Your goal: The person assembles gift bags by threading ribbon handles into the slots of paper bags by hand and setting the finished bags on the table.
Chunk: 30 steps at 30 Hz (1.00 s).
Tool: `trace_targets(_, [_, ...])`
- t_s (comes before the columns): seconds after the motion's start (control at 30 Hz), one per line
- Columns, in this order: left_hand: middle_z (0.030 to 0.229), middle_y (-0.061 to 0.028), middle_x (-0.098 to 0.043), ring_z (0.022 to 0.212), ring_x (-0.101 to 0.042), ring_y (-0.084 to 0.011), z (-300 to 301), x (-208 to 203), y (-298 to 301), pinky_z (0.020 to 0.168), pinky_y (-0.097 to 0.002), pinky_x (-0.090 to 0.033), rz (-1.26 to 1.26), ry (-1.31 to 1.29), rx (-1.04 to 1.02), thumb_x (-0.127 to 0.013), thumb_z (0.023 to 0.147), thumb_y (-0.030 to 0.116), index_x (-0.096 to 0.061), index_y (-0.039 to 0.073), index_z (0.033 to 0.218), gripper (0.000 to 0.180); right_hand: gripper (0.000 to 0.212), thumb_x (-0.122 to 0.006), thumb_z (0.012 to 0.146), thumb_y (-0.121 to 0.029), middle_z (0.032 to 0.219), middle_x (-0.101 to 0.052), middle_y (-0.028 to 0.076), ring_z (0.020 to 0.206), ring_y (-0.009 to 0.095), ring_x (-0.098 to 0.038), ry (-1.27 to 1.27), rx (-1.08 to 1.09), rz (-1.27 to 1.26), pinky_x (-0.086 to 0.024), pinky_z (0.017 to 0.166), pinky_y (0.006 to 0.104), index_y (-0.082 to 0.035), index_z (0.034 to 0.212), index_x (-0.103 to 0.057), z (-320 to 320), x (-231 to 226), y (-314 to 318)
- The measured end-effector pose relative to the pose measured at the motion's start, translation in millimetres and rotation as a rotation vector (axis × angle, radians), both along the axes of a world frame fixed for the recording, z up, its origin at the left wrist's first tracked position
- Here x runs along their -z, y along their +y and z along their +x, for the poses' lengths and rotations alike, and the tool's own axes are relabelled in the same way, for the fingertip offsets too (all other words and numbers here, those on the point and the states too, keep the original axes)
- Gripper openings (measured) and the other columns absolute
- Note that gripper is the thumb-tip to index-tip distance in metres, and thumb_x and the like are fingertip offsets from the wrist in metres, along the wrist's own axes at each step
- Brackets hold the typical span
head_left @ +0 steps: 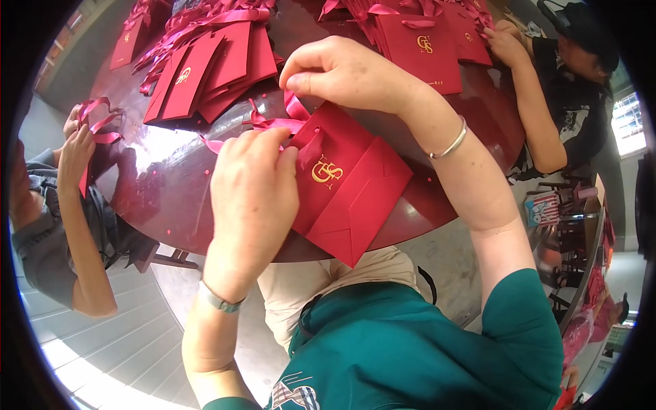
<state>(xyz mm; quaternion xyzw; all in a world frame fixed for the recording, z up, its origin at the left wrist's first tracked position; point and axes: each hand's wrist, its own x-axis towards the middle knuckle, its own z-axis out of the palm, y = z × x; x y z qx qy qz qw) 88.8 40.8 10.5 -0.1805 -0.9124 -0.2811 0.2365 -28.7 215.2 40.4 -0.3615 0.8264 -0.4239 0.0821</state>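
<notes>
A red paper gift bag (365, 198) with a gold emblem lies flattened and tilted at the table's near edge. My left hand (253, 181) is closed at its top edge, thumb and fingers pinching the pink ribbon (313, 147) where it meets the bag. Above the bag, my right hand (335, 72) has its fingers curled in a pinch on a pink ribbon loop (296, 108) that runs down to the bag's top. My curled fingers hide the ribbon's end. Another ribbon part (273, 121) sticks out beyond my left fingertips.
A heap of red bags (225, 65) with pink ribbons lies on the glossy dark round table (157, 184). Another stack (427, 51) stands farther right. At the left, a person's hands (78, 143) hold ribbon; a person at the right (577, 89) handles bags.
</notes>
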Motion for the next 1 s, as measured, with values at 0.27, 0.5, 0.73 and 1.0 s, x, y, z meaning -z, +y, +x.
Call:
trace_targets(0.27, [0.079,-0.0146,-0.063,0.076,-0.057,-0.0322,1.3,12.0,22.1,0.073,-0.0406,-0.046,-0.018,0.060,-0.050,-0.065,0.080,0.007,-0.065,0.000,0.095,0.017,0.022,-0.068,0.073,-0.023,0.072,-0.067,0.012,0.068,0.027,-0.065,0.206,-0.135,0.743,-0.050,0.062,0.0355,-0.003,0.082,-0.072,-0.5,-7.9,-34.9])
trace_targets(0.5, [0.089,-0.0188,-0.066,0.084,-0.062,-0.0352,-6.3,17.1,21.2,0.076,-0.0424,-0.049,0.212,-0.165,-0.053,-0.061,0.084,0.006,-0.065,-0.002,0.097,0.016,0.020,-0.063,0.070,-0.017,0.074,-0.068,0.016,0.070,0.029,-0.066,0.133,0.053,0.382,-0.052,0.067,0.0370,0.000,0.077,-0.070,-4.6,5.2,-23.1])
trace_targets(0.73, [0.086,-0.0163,-0.066,0.082,-0.061,-0.0333,-0.5,20.5,22.0,0.073,-0.0428,-0.047,0.286,-0.123,0.033,-0.060,0.084,0.006,-0.065,0.001,0.095,0.013,0.018,-0.059,0.070,-0.018,0.079,-0.068,0.018,0.077,0.034,-0.067,0.133,0.330,0.455,-0.053,0.072,0.0429,-0.006,0.075,-0.072,-9.3,20.9,-18.0])
trace_targets(1.0, [0.094,-0.0086,-0.064,0.088,-0.058,-0.0279,23.0,15.0,20.5,0.078,-0.0400,-0.041,-0.056,0.114,-0.017,-0.064,0.078,0.005,-0.065,0.007,0.102,0.024,0.039,-0.064,0.087,-0.036,0.062,-0.060,0.006,0.058,0.010,-0.054,-0.134,0.258,0.183,-0.043,0.054,0.0274,0.002,0.076,-0.067,-4.6,1.5,19.7])
